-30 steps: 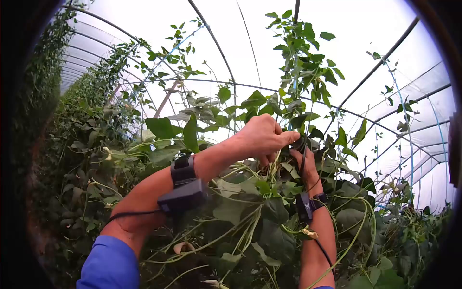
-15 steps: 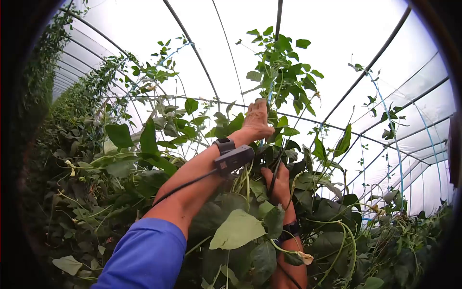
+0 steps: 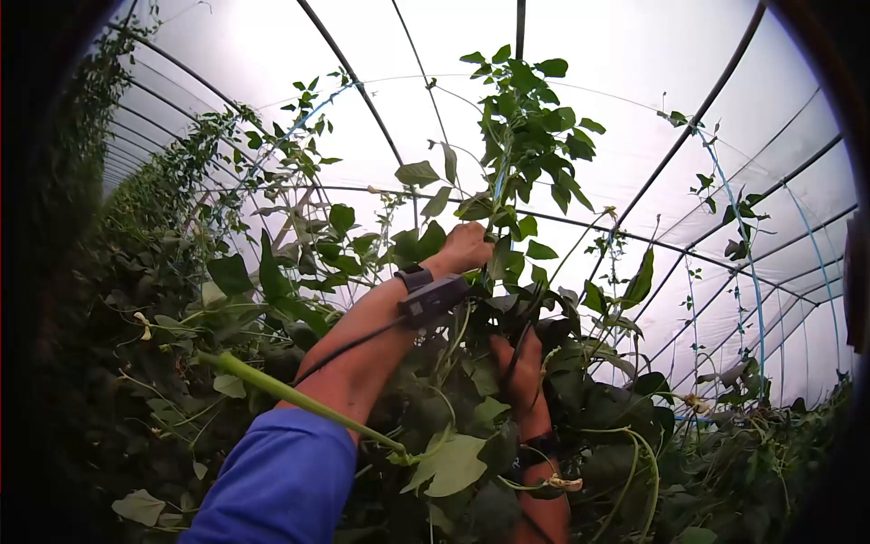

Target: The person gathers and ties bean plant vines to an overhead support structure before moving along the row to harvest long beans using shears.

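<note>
My left hand [image 3: 467, 247] is closed in a fist beside a blue string [image 3: 500, 177], against the upright bean vine [image 3: 521, 113] that climbs it. Its fingertips are turned away from view. A black band and a small dark box with a cable are on that wrist. Lower and to the right, my right hand [image 3: 520, 363] reaches up into the foliage with fingers curled among stems. A dark stem crosses in front of it, and leaves hide what it grips. A thick green stalk [image 3: 299, 396] slants across my left forearm, ending near a pale leaf [image 3: 450, 467].
Dense bean foliage [image 3: 118, 363] fills the left side and the lower view. Long thin pods [image 3: 649, 480] hang at the lower right. Dark hoops [image 3: 675, 145] carry the plastic cover overhead. More blue strings [image 3: 739, 236] with sparse vines hang at the right.
My left hand has come down from a raised position with straight fingers and is now closed at the vine. My right hand stays about where it was. The thick green stalk has come into view.
</note>
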Available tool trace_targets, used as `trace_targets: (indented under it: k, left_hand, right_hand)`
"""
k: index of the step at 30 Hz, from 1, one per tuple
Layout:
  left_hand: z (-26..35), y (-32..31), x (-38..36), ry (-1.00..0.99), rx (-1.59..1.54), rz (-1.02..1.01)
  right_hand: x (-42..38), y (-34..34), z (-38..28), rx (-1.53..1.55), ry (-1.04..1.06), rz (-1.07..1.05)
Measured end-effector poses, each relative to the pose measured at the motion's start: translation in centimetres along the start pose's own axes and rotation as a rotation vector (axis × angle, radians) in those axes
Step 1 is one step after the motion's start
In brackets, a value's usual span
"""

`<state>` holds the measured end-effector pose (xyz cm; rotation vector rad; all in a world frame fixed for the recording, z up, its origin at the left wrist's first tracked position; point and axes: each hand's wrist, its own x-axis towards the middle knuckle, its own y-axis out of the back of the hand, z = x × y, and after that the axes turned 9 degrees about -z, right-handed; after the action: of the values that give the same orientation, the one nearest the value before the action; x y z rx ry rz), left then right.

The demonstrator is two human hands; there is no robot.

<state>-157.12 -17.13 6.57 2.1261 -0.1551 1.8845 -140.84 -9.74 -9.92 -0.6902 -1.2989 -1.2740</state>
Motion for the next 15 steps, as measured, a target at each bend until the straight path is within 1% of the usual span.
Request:
trace_targets:
  k: [1,3,4,5,6,8,9,11,12,13,15]
  left_hand:
    - [0.0,0.7,0.0,0.004,0.004,-0.001]
    - [0.5,2.2,-0.3,-0.041,0.106,-0.071]
    - [0.9,2.9,-0.4,0.017,0.078,-0.090]
    - [1.1,3.4,-0.5,0.016,0.082,-0.091]
    - [1.1,3.9,-0.7,0.042,0.112,-0.090]
    - [1.8,4.6,-1.4,0.076,0.162,-0.056]
    - [1.9,4.6,-1.4,0.076,0.164,-0.059]
    - [2.1,4.3,-1.4,0.137,0.108,-0.001]
    - [2.3,4.3,-1.4,0.154,0.095,0.010]
    - [2.1,4.0,-1.2,0.155,0.091,0.011]
    - [1.7,3.4,-0.3,0.244,-0.174,-0.003]
  right_hand:
    - [0.1,0.0,0.2,0.020,0.024,0.016]
    - [-0.1,0.2,0.2,-0.019,0.019,0.030]
    - [-0.1,0.3,-0.1,0.003,-0.047,0.030]
    - [-0.2,0.5,-0.2,0.022,-0.113,0.029]
    - [-0.5,0.8,0.2,0.025,-0.114,0.031]
    - [-1.2,1.5,1.5,0.252,-0.281,0.160]
    - [-1.1,1.7,1.8,0.254,-0.283,0.162]
    - [-1.1,1.6,1.9,0.135,-0.318,0.179]
    - [-1.1,1.3,1.5,0.257,-0.301,0.212]
    - [-1.1,1.1,1.5,0.252,-0.301,0.210]
    - [-1.1,1.2,1.4,0.111,-0.217,0.232]
